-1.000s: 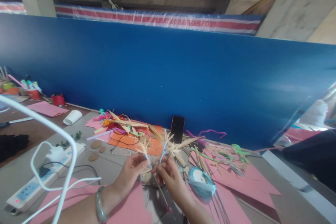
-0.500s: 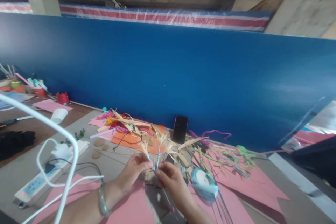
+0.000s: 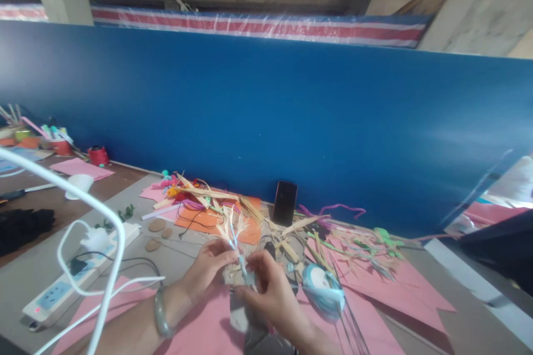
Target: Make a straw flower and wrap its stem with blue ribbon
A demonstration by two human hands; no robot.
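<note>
My left hand (image 3: 212,260), with a bangle at its wrist, pinches a small bunch of dried husk flowers (image 3: 232,227) by their stems. Light blue wrapping (image 3: 240,259) covers the stems, and the pale, frayed tops point up and away from me. Close on the right side of the stems is my right hand (image 3: 270,283), its thumb apart from its curled fingers. Nothing clear shows between them, though the lower stem end is partly hidden there. A roll of light blue ribbon (image 3: 322,288) lies to the right of this hand.
Pink paper sheets (image 3: 200,321) lie under my forearms. Toward the blue partition (image 3: 266,111) are a leaning phone (image 3: 285,203), husk strips (image 3: 208,193) and orange paper (image 3: 194,226). A power strip (image 3: 62,288) with a looping white cable (image 3: 112,216) is at left. Thin wires (image 3: 353,324) lie right.
The two flower stems, apart before, now stand close together in my left hand. My right hand has let go of its pinch, its thumb moving down and away from its fingers.
</note>
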